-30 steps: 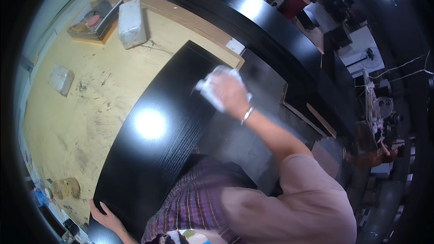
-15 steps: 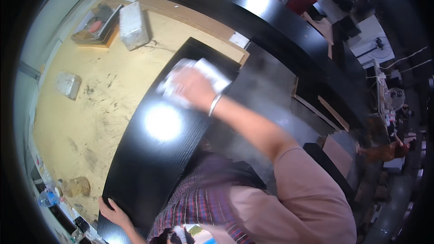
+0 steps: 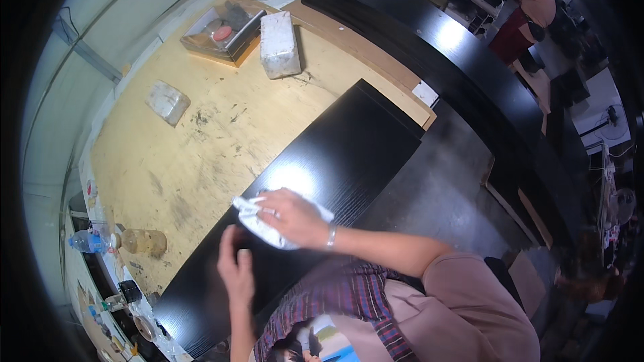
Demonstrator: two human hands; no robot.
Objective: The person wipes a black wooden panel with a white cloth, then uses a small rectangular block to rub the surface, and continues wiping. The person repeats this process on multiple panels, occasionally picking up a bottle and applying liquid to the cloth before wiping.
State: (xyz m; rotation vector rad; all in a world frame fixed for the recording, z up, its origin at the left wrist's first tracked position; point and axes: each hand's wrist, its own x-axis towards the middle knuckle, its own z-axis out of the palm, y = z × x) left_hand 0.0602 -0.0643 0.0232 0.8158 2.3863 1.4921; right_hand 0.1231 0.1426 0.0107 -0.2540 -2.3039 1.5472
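A long black board [image 3: 365,131] lies on the yellowish desk [image 3: 201,184], its near end toward the person and its far end reaching away to the right. On the board's surface, around the middle of its length and by its left edge, is a white cloth [image 3: 272,233], crumpled under the right hand [image 3: 293,218]. That hand's fingers are bent and drawn in around the cloth, and a light-coloured bracelet [image 3: 331,235] circles the wrist. The left hand [image 3: 236,269] is over the board's nearer half, close to the cloth, with thumb and fingers spread apart and holding nothing (whether it touches the board, I cannot tell). Left of the board, a brownish jar [image 3: 147,243] lies on its side level with the near half; further along is a small whitish block [image 3: 168,102]. Left of the board's far end are a larger white block [image 3: 280,45] and, just beside it, an open box [image 3: 225,30] with a reddish disc [image 3: 222,33] inside. Beyond the board's far end runs a stack of black panels [image 3: 409,23].
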